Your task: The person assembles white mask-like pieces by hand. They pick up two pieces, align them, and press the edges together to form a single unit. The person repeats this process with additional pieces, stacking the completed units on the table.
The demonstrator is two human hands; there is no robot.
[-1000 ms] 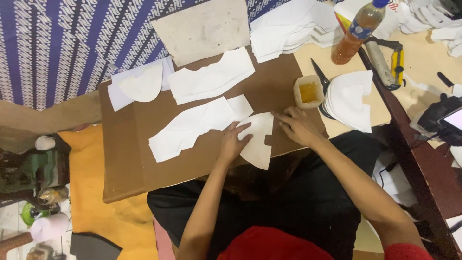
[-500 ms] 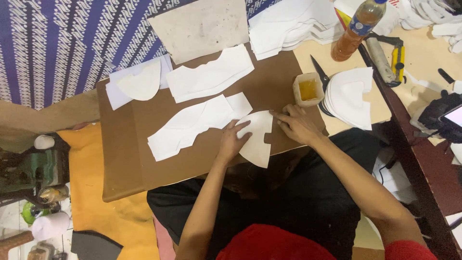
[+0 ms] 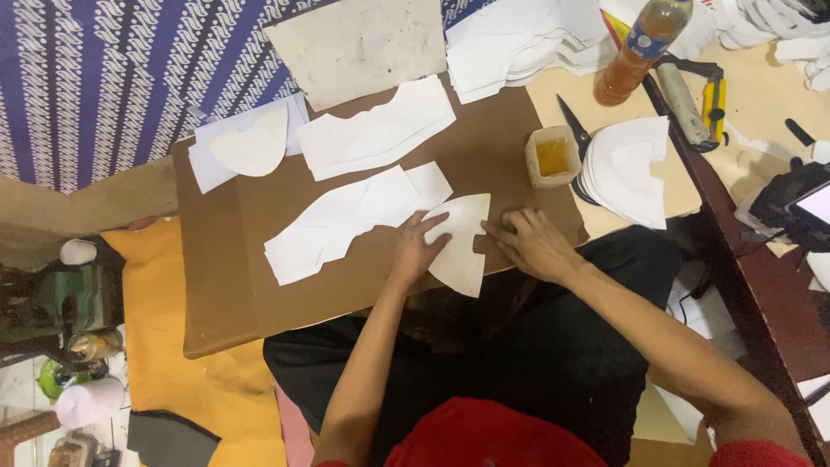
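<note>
pressing the left hand (image 3: 418, 249) flat, fingers open, on a white curved paper cutout (image 3: 462, 245). resting the right hand (image 3: 532, 244), open and gripping nothing, at its edge on the brown cardboard sheet (image 3: 242, 259).

Brown board (image 3: 259, 285) on lap: left hand (image 3: 417, 251) and right hand (image 3: 532, 244) flat on white cut piece (image 3: 462, 246); glue tub (image 3: 553, 157), scissors (image 3: 572, 128) far right.

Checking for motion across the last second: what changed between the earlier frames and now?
Hardly anything. The left hand still presses the white cut piece flat on the brown board; the right hand stays at its right edge. Nothing grasped or released. Glue cup and scissors unmoved.
</note>
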